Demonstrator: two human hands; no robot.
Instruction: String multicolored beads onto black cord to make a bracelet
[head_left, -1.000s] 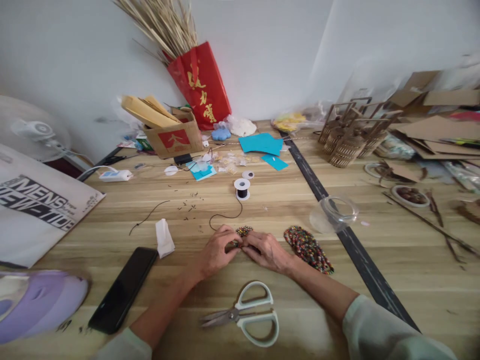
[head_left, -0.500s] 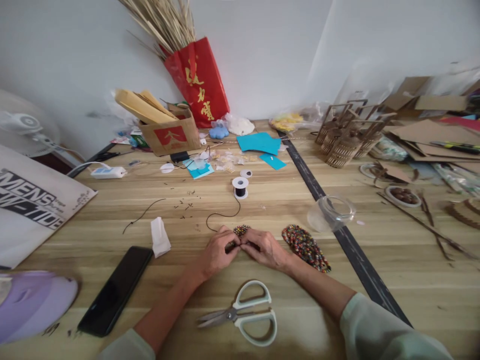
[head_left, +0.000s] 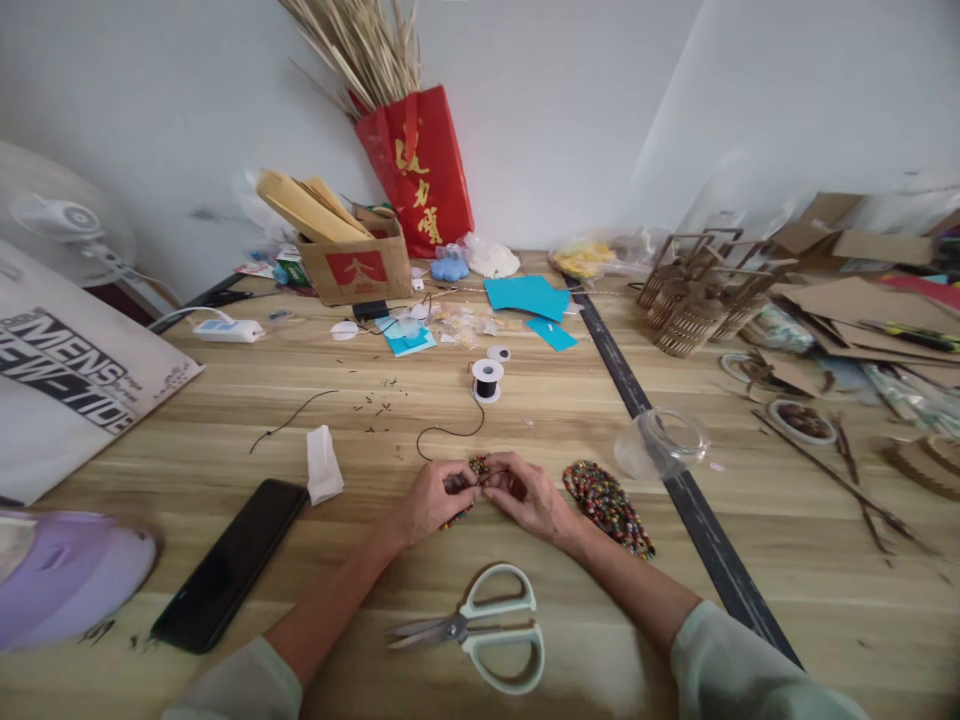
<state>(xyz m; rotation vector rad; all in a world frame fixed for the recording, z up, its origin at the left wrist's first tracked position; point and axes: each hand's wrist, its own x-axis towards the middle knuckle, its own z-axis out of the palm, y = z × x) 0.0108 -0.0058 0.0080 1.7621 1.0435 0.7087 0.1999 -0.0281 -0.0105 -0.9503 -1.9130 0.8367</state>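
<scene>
My left hand (head_left: 439,500) and my right hand (head_left: 531,497) meet at the middle of the table, thumbs and fingertips pinched. Between them a thin black cord (head_left: 452,430) shows at the fingertips; it runs back in a loose curve to a white spool (head_left: 487,381). A strand of multicoloured beads (head_left: 478,464) lies behind and beneath my fingers, which hide much of it. Right of my right hand rests a coiled bundle of similar beads (head_left: 609,508). Scissors with pale green handles (head_left: 480,628) lie open-bladed in front of my wrists.
At left are a black phone (head_left: 232,563), a folded white paper (head_left: 323,465) and cord scraps (head_left: 292,420). A clear plastic jar (head_left: 660,443) lies to the right, near small woven baskets (head_left: 686,322). Blue cards (head_left: 527,297), a cardboard box (head_left: 356,265) and a red bag (head_left: 420,165) stand farther back.
The view has shifted slightly. My fingertips have changed their hold on the cord, and more of the bead strand shows below my left hand. The right fingers are raised a little.
</scene>
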